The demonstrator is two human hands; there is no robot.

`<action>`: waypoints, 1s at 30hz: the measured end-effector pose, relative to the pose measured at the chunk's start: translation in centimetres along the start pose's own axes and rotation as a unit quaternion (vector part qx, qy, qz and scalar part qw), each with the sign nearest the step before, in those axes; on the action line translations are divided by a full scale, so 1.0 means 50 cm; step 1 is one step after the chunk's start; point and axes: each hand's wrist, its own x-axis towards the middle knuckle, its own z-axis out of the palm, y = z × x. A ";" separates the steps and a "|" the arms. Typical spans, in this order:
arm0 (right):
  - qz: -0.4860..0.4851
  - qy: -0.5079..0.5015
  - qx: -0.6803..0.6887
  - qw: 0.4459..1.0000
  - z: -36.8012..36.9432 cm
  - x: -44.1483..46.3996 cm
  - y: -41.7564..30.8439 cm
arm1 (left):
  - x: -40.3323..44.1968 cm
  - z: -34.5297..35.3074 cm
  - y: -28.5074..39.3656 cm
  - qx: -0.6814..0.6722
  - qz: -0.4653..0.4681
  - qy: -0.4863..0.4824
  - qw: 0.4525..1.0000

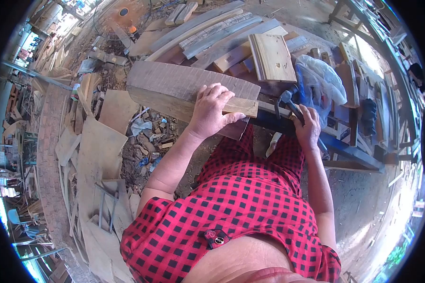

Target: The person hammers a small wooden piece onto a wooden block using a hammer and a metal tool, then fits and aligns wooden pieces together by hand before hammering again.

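Observation:
My left hand (213, 109) is closed round a small light wooden block (241, 107), its fingers over the top and the thumb along the near side. The block lies against a big, thick wooden beam (174, 80) that stretches away to the left. At the right, my right hand (309, 126) is wrapped round the handle of a hammer (288, 100), whose dark metal head points up and away from me. Beneath the hammer runs a dark bench beam (274, 121). What lies under my left palm is hidden.
Long planks (222, 33) are stacked beyond the beam. A wide board (273, 57) and a clear plastic bag (322, 78) sit at the upper right. Wood scraps (148, 141) litter the floor at left, beside large thin sheets (99, 160).

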 end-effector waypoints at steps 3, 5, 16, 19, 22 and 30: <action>-0.037 0.052 0.028 0.998 -0.016 0.017 -0.040 | 0.002 -0.003 0.000 -0.009 0.019 0.008 1.000; -0.039 0.059 0.058 0.996 -0.026 0.036 -0.070 | 0.004 -0.005 0.002 0.005 0.035 0.021 0.999; 0.025 -0.137 -0.091 0.986 -0.026 0.018 -0.014 | 0.011 -0.038 -0.022 0.116 -0.073 0.005 0.991; 0.047 -0.240 -0.109 0.963 -0.033 0.024 0.023 | 0.015 -0.039 -0.053 0.094 -0.043 -0.010 0.995; 0.050 -0.335 -0.106 0.935 -0.042 0.054 0.031 | 0.023 -0.035 -0.099 0.041 -0.005 -0.026 0.999; 0.149 -0.382 0.174 0.895 -0.148 0.128 -0.066 | 0.018 -0.086 -0.193 0.022 -0.085 -0.111 0.990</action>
